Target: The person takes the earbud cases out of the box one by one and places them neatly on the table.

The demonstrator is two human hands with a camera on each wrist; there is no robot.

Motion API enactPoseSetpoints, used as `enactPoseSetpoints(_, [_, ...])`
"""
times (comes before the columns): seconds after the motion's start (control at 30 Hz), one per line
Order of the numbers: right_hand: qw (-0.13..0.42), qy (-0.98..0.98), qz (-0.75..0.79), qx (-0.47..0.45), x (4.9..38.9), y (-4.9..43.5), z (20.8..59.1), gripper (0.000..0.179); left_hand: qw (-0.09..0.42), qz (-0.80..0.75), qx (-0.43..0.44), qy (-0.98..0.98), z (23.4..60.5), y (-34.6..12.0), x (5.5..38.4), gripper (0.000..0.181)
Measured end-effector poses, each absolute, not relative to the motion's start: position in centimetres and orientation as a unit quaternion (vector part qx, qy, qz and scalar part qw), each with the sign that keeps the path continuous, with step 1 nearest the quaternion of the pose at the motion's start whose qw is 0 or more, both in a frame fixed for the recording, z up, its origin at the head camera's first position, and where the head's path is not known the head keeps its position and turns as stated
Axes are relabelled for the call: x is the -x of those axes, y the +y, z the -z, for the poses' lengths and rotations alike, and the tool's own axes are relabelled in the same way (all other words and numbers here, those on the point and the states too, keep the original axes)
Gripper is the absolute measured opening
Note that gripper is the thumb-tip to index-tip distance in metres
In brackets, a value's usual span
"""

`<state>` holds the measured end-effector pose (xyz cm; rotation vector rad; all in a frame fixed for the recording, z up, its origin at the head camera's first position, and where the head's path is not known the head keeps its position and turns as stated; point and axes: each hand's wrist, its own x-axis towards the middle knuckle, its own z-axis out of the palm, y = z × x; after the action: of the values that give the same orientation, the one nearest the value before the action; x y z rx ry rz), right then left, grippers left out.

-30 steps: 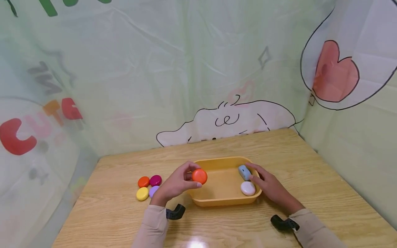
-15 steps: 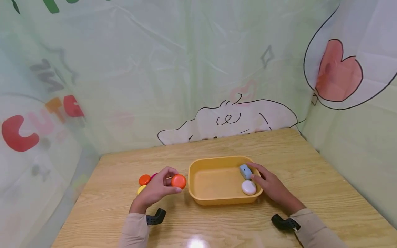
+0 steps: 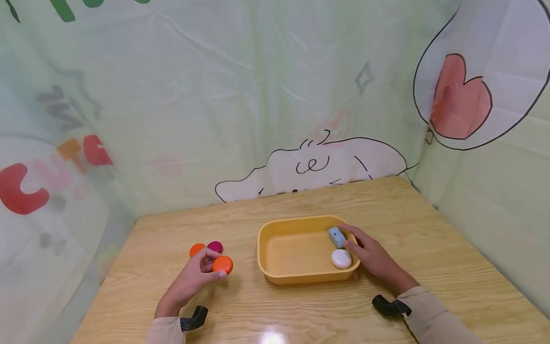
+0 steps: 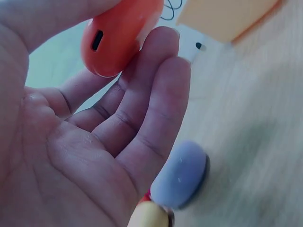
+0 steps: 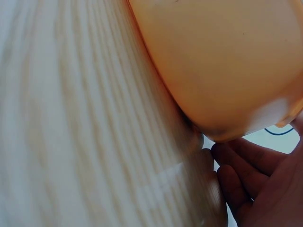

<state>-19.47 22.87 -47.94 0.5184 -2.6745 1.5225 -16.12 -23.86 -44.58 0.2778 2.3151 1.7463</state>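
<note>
My left hand (image 3: 193, 279) pinches a glossy orange pebble-shaped case (image 3: 223, 265) between thumb and fingers, left of the yellow tray (image 3: 301, 278). A dark slot like a charging port shows on the case in the left wrist view. Beyond that hand lie another orange case (image 3: 197, 249) and a magenta case (image 3: 215, 247). A lilac case (image 4: 181, 175) and a pale yellow case (image 4: 149, 215), mostly hidden in the head view, appear below the fingers in the left wrist view. With thumb over the rim and fingers against the outer wall, my right hand (image 3: 369, 253) holds the tray's right end.
Inside the tray, at its right end, are a light blue case (image 3: 337, 237) and a white case (image 3: 341, 259). The wooden table (image 3: 318, 315) ends at a printed curtain (image 3: 193, 119) behind and at the sides.
My left hand has carried the orange case from over the tray's left end leftward and nearer, to beside the other cases. My right hand has stayed at the tray's right end.
</note>
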Motion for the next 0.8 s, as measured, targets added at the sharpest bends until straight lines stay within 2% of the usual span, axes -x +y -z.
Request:
enactPoseSetpoints(0.17, [0.013,-0.858,-0.486,-0.165,19.4,23.0,48.0,0.051,0.099,-0.581,-0.081,0.804,45.1,-24.7,15.5,0.050])
enactPoseSetpoints(0.5, [0.009,-0.860,-0.481,-0.171,19.6,23.0,48.3,0.051,0.122,-0.538,0.003,0.834,46.9,-26.8,13.8,0.055])
enactPoseSetpoints(0.8, [0.000,-0.858,-0.487,-0.166,19.9,23.1,48.3,0.051,0.078,-0.454,0.040,0.887,47.1,-26.1,14.2,0.055])
